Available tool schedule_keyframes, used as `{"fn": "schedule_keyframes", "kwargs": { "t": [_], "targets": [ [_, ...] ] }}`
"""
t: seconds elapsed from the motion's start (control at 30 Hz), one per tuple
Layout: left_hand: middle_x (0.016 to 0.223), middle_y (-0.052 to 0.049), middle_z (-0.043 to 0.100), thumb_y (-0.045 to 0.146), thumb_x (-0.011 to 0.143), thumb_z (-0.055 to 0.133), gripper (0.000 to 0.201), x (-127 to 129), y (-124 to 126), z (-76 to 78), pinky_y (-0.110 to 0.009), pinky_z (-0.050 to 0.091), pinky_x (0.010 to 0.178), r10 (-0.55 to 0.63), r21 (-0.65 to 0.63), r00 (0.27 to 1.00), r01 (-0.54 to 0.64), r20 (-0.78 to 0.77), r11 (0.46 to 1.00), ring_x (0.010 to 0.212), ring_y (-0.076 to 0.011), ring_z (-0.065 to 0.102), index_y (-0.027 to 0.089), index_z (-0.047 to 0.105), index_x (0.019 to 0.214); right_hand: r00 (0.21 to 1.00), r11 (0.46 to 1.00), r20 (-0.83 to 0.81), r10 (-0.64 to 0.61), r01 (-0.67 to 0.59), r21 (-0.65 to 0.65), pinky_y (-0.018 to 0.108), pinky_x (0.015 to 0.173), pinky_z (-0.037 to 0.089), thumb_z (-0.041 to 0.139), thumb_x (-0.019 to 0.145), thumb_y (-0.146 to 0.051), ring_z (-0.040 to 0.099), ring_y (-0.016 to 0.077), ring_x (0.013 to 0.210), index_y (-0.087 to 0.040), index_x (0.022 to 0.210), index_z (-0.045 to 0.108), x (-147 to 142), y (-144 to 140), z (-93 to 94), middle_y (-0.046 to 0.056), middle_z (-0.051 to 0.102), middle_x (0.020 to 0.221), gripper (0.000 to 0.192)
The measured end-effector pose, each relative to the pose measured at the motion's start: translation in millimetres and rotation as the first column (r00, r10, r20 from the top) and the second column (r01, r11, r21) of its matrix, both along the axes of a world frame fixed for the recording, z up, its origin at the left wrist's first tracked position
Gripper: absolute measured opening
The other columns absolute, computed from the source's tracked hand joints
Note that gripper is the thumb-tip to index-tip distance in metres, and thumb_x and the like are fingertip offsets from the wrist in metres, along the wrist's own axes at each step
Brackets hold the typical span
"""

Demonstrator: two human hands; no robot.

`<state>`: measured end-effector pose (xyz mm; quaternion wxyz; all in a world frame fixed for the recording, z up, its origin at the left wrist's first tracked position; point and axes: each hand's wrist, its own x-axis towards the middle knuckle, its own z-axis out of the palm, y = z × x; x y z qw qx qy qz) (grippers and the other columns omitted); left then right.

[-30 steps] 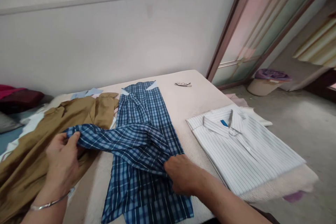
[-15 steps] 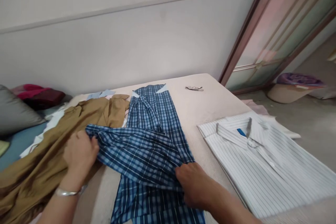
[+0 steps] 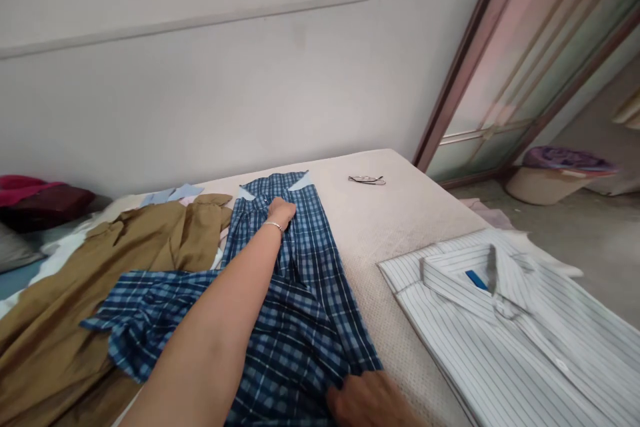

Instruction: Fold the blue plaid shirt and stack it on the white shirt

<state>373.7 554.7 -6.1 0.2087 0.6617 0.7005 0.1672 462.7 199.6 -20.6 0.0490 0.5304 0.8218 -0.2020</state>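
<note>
A blue plaid shirt [image 3: 323, 247] lies lengthwise on the cream bed cover, with a white patch at each upper corner. My left hand [image 3: 281, 211], a silver bracelet [image 3: 274, 224] at its wrist, reaches over the shirt and is closed on the fabric near the top; its fingertips are partly hidden. At the lower right edge of the shirt my right hand [image 3: 367, 401] grips the cloth, cut off by the bottom of the view. One loose part of the plaid shirt spreads left over a brown garment [image 3: 150, 237], partly behind my left forearm.
A folded white striped shirt [image 3: 505, 327] lies to the right on the bed [image 3: 367, 213]. Eyeglasses [image 3: 367, 180] rest near the far edge. Beyond are a wall, a glazed sliding door [image 3: 500, 93] and a tub [image 3: 545, 180] on the floor. A dark red item [image 3: 50, 205] sits far left.
My left hand has let go of the loose plaid part, which now lies spread to the left, and has moved up to the top. My right hand has shifted lower in view.
</note>
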Motion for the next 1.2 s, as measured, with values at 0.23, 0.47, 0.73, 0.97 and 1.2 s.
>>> {"fn": "schedule_keyframes", "kwargs": {
  "t": [0.23,0.47,0.73,0.97,1.2],
  "targets": [
    [0.101,-0.018,0.073,0.027,0.086,0.059,0.022,2.4,24.7,-5.0,-0.032,0.049,0.073,-0.028,0.041,0.996,0.032,-0.087,0.999,0.092,-0.0263,0.070,0.012,0.070,0.099,0.998,0.991,-0.030,0.046,-0.049,-0.128,0.026,0.053,0.037,0.055,0.086,-0.014,0.064,0.0179,0.062,-0.021,0.086,0.073,22.4,11.1,41.5,0.005,0.070,0.069,0.020],
    [0.117,-0.021,0.068,0.032,0.086,0.065,0.028,-13.7,-0.5,-1.9,-0.037,0.046,0.093,-0.138,0.096,0.966,0.163,-0.220,0.982,0.115,-0.0310,0.063,0.015,0.065,0.109,0.994,0.955,0.026,0.110,-0.099,-0.279,0.030,0.058,0.043,0.053,0.086,-0.013,0.072,0.0257,0.079,-0.017,0.096,0.076,9.6,17.6,61.4,0.010,0.075,0.088,0.025],
    [0.103,-0.010,0.068,0.034,0.097,0.044,0.023,-50.8,-92.4,16.1,-0.036,0.045,0.083,-0.376,0.173,0.842,0.467,-0.387,0.867,0.097,-0.0256,0.064,0.021,0.062,0.099,0.999,0.963,-0.031,0.025,-0.032,-0.269,0.035,0.070,0.049,0.060,0.076,-0.015,0.071,0.0293,0.087,-0.014,0.098,0.073,7.8,12.3,66.5,0.013,0.074,0.096,0.026],
    [0.085,-0.001,0.068,0.049,0.088,0.062,0.027,-89.4,-156.4,16.8,-0.030,0.040,0.067,-0.699,-0.120,0.677,0.693,-0.231,0.711,0.082,-0.0207,0.062,0.024,0.061,0.078,0.999,0.949,-0.021,0.035,-0.040,-0.313,0.034,0.069,0.050,0.059,0.075,-0.015,0.072,0.0296,0.087,-0.013,0.097,0.074,10.5,19.7,79.1,0.015,0.074,0.093,0.026],
    [0.087,-0.006,0.067,0.035,0.090,0.060,0.015,-82.6,-174.9,28.9,-0.038,0.041,0.081,-0.622,-0.061,0.594,0.696,-0.510,0.715,0.090,-0.0254,0.059,0.022,0.059,0.083,0.993,0.924,-0.120,-0.024,-0.024,-0.383,0.028,0.061,0.044,0.064,0.075,-0.023,0.068,0.0227,0.077,-0.017,0.090,0.072,33.5,27.9,77.7,0.008,0.073,0.087,0.019]
  ]
}}
